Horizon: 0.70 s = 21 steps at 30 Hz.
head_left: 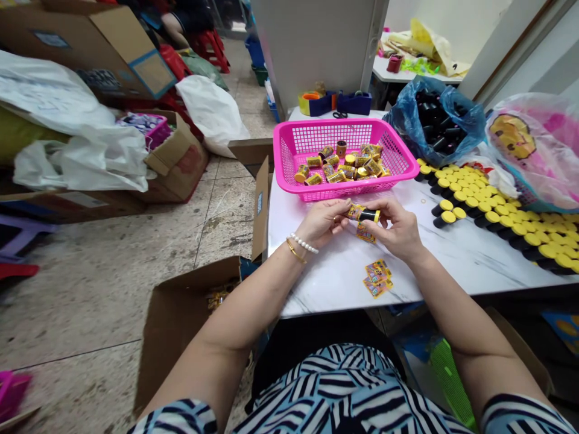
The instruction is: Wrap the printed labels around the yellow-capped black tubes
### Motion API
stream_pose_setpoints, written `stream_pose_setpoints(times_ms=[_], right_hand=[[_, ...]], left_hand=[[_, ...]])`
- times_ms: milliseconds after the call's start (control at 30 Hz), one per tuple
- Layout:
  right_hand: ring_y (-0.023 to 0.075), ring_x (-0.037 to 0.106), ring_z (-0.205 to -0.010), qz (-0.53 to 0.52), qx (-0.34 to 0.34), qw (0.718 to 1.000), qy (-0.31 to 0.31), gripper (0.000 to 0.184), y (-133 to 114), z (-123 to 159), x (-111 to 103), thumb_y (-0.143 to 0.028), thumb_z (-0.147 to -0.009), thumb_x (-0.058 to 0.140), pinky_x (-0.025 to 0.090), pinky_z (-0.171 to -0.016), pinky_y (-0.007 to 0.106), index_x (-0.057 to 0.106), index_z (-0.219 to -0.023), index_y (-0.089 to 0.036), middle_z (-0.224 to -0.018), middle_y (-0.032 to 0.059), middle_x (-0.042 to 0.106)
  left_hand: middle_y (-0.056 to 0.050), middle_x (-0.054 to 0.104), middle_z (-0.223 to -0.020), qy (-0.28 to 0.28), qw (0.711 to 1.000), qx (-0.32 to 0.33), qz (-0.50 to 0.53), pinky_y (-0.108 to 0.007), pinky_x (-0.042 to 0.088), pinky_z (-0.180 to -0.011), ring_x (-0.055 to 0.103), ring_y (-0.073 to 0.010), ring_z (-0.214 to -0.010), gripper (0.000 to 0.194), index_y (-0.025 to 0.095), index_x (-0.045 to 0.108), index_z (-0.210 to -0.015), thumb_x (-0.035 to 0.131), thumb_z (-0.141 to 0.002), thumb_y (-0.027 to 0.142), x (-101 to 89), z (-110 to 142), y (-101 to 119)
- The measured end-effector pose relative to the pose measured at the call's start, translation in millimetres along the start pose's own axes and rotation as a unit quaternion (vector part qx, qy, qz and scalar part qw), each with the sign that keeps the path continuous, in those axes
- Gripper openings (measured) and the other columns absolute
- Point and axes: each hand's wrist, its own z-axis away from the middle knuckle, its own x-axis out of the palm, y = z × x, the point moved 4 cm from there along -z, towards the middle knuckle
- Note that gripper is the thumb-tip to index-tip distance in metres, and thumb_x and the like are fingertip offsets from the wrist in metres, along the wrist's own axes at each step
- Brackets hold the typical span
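Above the white table, both hands meet at a small black tube with a yellow cap (371, 215). My right hand (400, 228) grips it by the capped end. My left hand (326, 220) is closed on a colourful printed label (354, 211) at the tube's other end; the label covers part of the black body. Just below the hands lies a printed label piece (366, 233). Nearer the table edge is a small overlapping stack of the same labels (377, 279). Behind the hands stands a pink basket (346, 190) holding many labelled tubes (347, 171).
Rows of black tubes with yellow caps (502, 208) stand on the right. Behind them are a blue plastic bag of black pieces (434, 120) and a printed clear bag (534, 138). Tape dispensers (355, 102) sit at the back. An open cardboard box (181, 325) stands left below the table.
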Motion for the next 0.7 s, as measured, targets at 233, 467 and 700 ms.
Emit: stream_pose_setpoints(times_ms=[233,467,700], right_hand=[[0.0176,0.069,-0.083,-0.069,0.013,0.997,0.036,0.035,5.6,6.4,-7.1,-0.041,-0.086,0.083,0.058,-0.074,0.034,0.069,-0.116,-0.028,-0.107,0.0028,0.076],[0.0199,0.066,-0.097,-0.053,-0.044,0.997,0.022,0.034,0.9,6.3,-8.3,-0.035,-0.085,0.083,0.061,-0.076,0.035,0.074,-0.117,-0.03,-0.117,0.0062,0.064],[0.0204,0.067,-0.1,-0.029,-0.049,0.998,0.011,0.036,1.2,7.3,-15.8,-0.023,-0.088,0.073,0.063,-0.085,0.039,0.074,-0.123,-0.03,-0.117,0.0058,0.063]], left_hand=[[-0.003,0.071,-0.086,0.061,0.997,0.047,-0.03,-0.016,0.043,-0.051,0.061,-0.0069,-0.063,0.044,0.013,0.074,-0.103,0.095,-0.072,0.036,-6.7,-0.5,2.7],[-0.005,0.073,-0.089,-0.035,0.998,0.014,-0.042,-0.025,0.055,-0.067,0.07,-0.0138,-0.077,0.044,0.012,0.072,-0.092,0.097,-0.067,0.038,-1.8,-4.1,-5.3],[-0.008,0.075,-0.093,-0.072,0.993,0.02,-0.091,-0.024,0.052,-0.065,0.07,-0.0147,-0.077,0.047,0.012,0.076,-0.101,0.096,-0.069,0.042,0.2,-3.2,-2.5]])
